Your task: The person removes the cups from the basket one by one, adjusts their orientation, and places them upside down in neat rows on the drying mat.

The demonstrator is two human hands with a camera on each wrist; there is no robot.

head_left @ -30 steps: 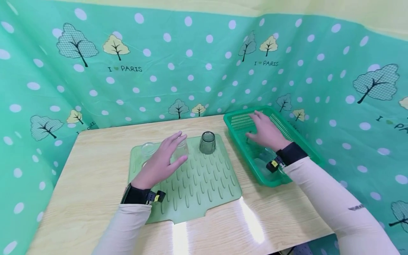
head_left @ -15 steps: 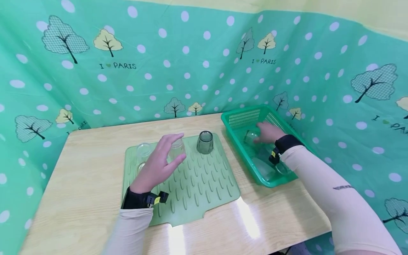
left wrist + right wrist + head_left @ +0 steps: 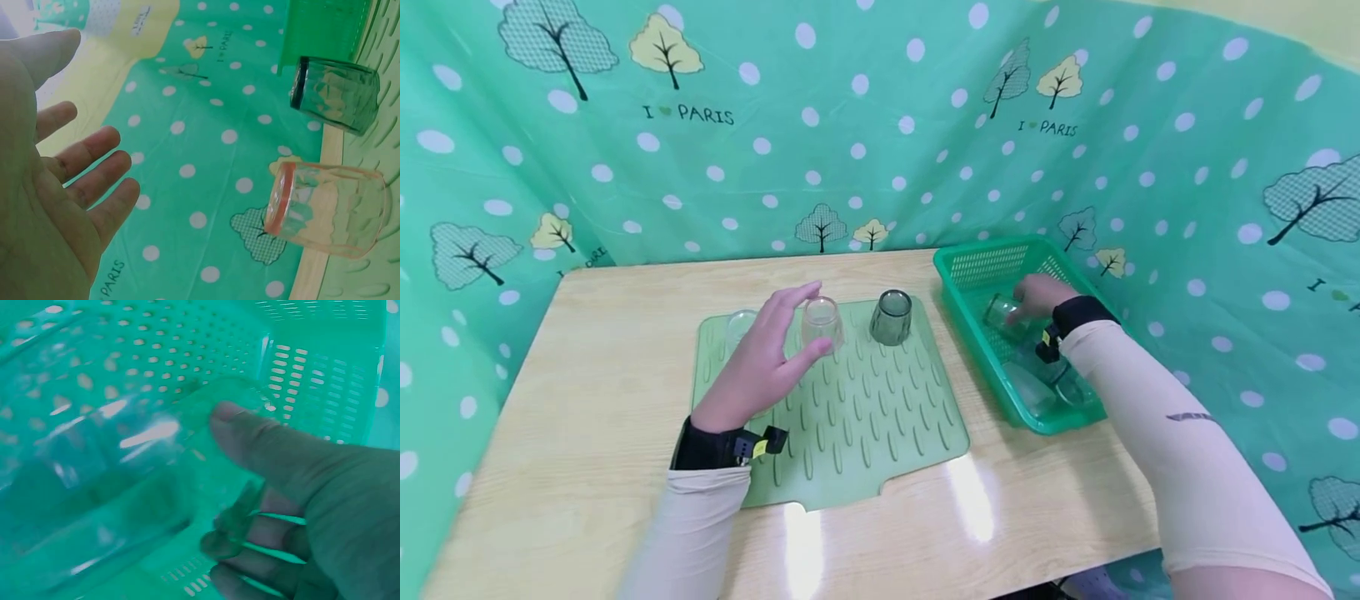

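Right hand (image 3: 1033, 297) curls around a clear glass (image 3: 1000, 312), apparently gripped, in the green basket (image 3: 977, 265) at far right; left hand (image 3: 760, 358) hovers open over the mat (image 3: 880, 417). A firm grip and straight lift should clear the rim.

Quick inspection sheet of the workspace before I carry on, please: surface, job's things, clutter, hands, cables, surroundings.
Surface: wooden table with a green ribbed mat.
Job's things: clear glass and dark glass upside down on the mat; green basket holding more glasses.
Clutter: another clear glass behind the left hand.
Hands: left hand open beside the clear glass, no grip; right hand grips a basket glass.
Cables: nothing seen.
Surroundings: green dotted curtain.
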